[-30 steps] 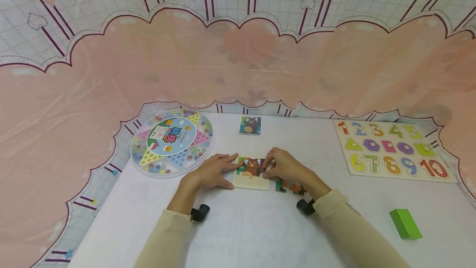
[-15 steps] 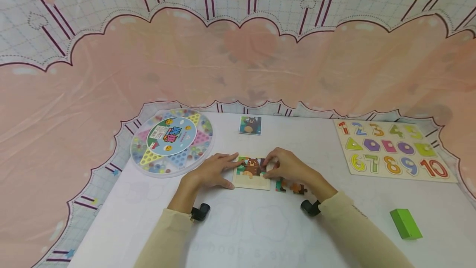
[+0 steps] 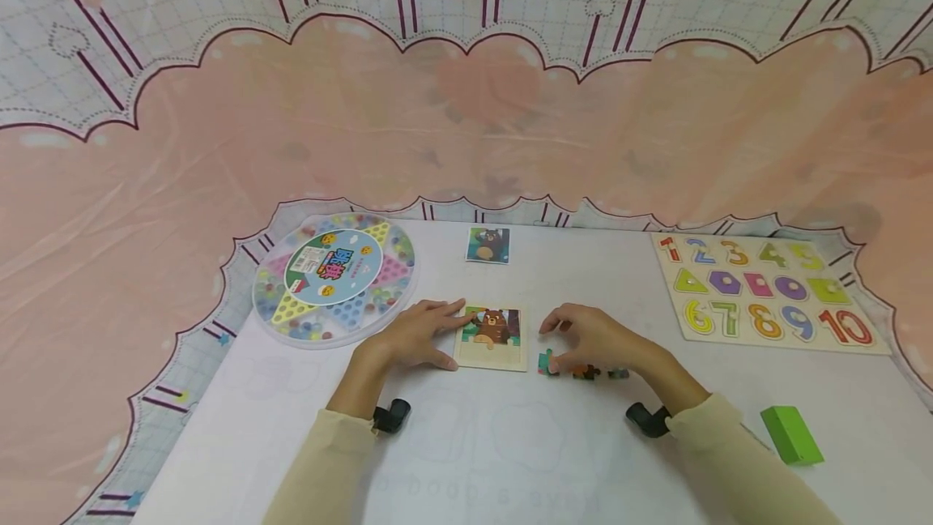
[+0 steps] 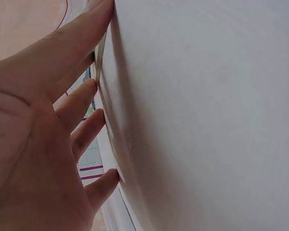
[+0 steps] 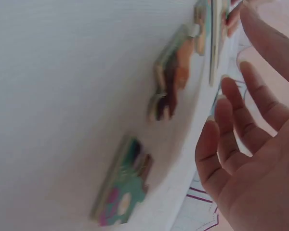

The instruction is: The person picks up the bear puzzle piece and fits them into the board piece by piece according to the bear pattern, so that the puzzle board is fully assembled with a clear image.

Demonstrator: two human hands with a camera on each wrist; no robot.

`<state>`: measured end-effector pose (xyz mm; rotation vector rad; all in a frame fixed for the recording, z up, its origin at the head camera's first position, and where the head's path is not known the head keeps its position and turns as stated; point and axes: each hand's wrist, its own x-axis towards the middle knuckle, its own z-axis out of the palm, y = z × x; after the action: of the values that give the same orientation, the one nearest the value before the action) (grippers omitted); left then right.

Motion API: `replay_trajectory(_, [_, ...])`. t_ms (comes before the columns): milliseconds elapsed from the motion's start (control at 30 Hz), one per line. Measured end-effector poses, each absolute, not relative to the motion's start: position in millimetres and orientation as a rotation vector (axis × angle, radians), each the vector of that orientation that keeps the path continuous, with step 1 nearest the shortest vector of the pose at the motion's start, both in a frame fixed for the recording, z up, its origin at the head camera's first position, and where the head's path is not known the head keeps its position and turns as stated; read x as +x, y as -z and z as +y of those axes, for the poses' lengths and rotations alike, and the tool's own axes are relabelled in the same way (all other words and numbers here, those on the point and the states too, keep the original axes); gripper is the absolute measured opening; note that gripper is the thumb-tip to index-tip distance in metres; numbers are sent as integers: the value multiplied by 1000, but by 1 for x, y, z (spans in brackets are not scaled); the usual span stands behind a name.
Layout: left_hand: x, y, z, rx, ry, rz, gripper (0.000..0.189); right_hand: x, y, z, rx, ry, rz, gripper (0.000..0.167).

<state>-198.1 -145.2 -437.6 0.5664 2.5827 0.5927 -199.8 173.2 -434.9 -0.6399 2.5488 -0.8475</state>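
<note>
A small square jigsaw board point(image 3: 492, 356) lies on the table, its upper part filled with a brown bear picture point(image 3: 496, 324) and its lower strip bare wood. My left hand point(image 3: 419, 336) rests at the board's left side, fingers spread, index finger reaching over the picture and thumb by the lower corner. My right hand point(image 3: 603, 339) hovers right of the board over the loose jigsaw pieces, fingers loosely bent and thumb apart. The right wrist view shows nothing in that hand. Three loose pieces show there: a teal one point(image 5: 200, 29), an orange-brown one point(image 5: 176, 62) and a teal-and-purple one point(image 5: 123, 187).
A bear picture card point(image 3: 488, 245) lies behind the board. At the left sits a round Chinese checkers box point(image 3: 335, 278). A wooden number board point(image 3: 773, 290) lies at the back right, and a green block point(image 3: 792, 435) nearer the front right. A patterned cloth hangs behind.
My right hand has let go of the piece at the board's right side, leaving it in the picture, and has moved right over the loose pieces. The left hand stays put.
</note>
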Motion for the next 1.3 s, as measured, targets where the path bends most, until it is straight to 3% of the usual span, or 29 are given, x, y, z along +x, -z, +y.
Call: replay_trajectory(1300, [-197,439,-146,551,-637,2577,80,-190,443,168,-760,799,2547,28])
